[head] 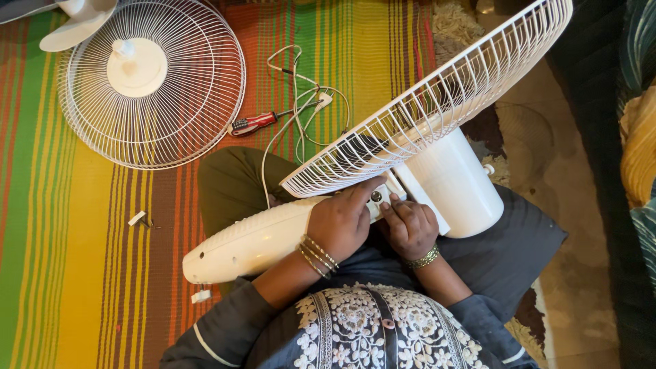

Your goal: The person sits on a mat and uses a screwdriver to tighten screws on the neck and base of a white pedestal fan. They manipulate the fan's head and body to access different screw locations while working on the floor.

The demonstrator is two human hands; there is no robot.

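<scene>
Resting across the seated person's lap, white fan body (273, 236) with rear wire guard (437, 102), left hand (342, 222) gripping its neck, right hand (410, 225) fingers curled under it, cable (297, 102) and red screwdriver (254, 124) just beyond, loose front grille (154, 85) well apart on striped mat (82, 273).

Left hand (342, 222) palm-down, index finger extended, just beside right hand (410, 229), whose fingers are curled; both forearms bent inward.

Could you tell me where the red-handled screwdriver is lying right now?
In the head view, the red-handled screwdriver lies on the striped mat, left of centre, between the detached fan grille and the coiled white cord.
</scene>
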